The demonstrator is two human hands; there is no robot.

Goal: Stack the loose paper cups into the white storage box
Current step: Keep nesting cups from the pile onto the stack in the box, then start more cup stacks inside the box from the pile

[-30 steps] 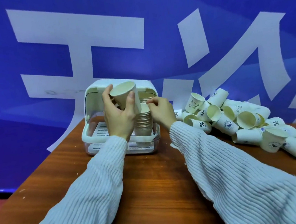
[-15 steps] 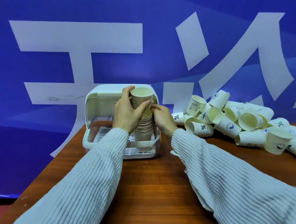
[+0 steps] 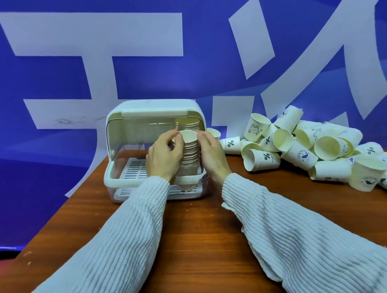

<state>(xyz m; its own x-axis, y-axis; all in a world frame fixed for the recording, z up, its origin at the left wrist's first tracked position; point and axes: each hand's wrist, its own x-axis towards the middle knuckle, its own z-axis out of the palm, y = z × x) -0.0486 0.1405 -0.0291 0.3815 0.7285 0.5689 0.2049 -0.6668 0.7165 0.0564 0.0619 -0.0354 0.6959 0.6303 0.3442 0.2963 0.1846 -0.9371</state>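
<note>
The white storage box [image 3: 124,178] stands open at the table's far left, its lid raised. Inside, on the right, a tall stack of nested paper cups [image 3: 190,151] stands upright, with a second stack [image 3: 186,123] behind it. My left hand [image 3: 164,157] curls round the front stack's left side, thumb at the top cup's rim. My right hand [image 3: 213,155] holds the stack's right side; its fingers are partly hidden behind the cups. A heap of loose paper cups [image 3: 306,149] lies on the table to the right of the box.
The brown wooden table [image 3: 195,228] has bare surface in front of the box, between my sleeves. One loose cup [image 3: 230,144] lies just right of the box. A blue banner with white characters [image 3: 99,61] hangs close behind the table.
The cup in my left hand has come down onto the front stack and now sits nested as its top cup. Both hands stay around the stack.
</note>
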